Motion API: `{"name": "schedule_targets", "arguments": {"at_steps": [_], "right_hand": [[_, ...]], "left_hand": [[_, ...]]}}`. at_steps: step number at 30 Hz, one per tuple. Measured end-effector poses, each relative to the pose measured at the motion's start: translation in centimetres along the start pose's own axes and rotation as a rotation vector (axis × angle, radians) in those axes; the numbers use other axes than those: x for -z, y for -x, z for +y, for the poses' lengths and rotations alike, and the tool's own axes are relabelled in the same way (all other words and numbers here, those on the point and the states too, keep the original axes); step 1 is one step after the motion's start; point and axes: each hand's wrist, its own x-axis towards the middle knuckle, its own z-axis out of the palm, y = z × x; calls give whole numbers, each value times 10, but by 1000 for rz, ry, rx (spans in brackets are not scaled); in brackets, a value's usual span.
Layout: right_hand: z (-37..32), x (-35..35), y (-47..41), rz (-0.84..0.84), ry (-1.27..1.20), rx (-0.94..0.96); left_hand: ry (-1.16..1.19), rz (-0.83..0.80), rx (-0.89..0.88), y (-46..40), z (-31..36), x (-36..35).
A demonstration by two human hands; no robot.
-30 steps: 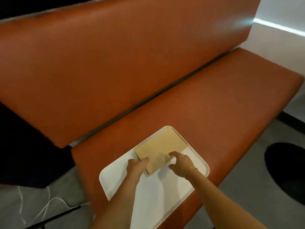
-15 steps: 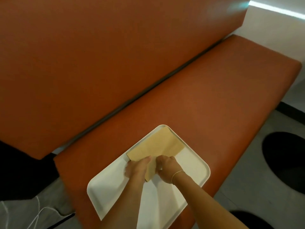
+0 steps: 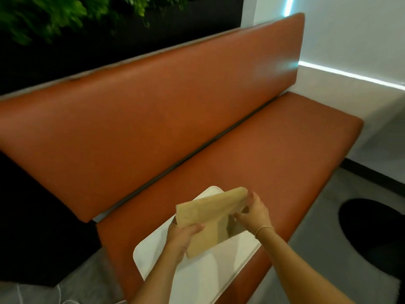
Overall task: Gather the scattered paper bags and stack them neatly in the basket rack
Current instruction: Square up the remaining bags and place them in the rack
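While both hands have the paper bags (image 3: 210, 218) raised off the white tray (image 3: 197, 279), the thing to get right is squaring the pile before carrying it anywhere. Nearest the camera, the left hand (image 3: 183, 236) clasps the lower left part of the bags, thumb on top and fingers underneath. Just beyond, the right hand (image 3: 252, 212) pinches the far right edge, where the sheets fan apart and one flap hangs lower than the rest. I judge the right hand should press those loose layers together and slide them flush against the left hand's hold, so nothing slips out in transit. The tray rests on the orange bench seat (image 3: 274, 154), a slick-looking surface, so tapping the edges level on the tray seems the safer choice. No basket rack is in view, so its direction cannot be told.
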Motion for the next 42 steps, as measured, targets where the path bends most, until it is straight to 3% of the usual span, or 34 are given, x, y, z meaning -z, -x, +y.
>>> {"name": "schedule_targets", "arguments": {"at_steps": [7,15,24,33,42], "right_hand": [[-17,94,98,-23,-265,90],[22,164,244,220,-245,181],[144,241,372,461,-395,-92],[255,281,445,695,-460,-358],[317,292,453,685,-405,-481]], "left_hand": [[65,-216,-58,115,51,32],[43,-417,-148,236,54,-10],[-160,-622,-222,352,2,-120],[-392,-809,-279,433,-59,-219],[-630,-692,-490,456,-105,-266]]}}
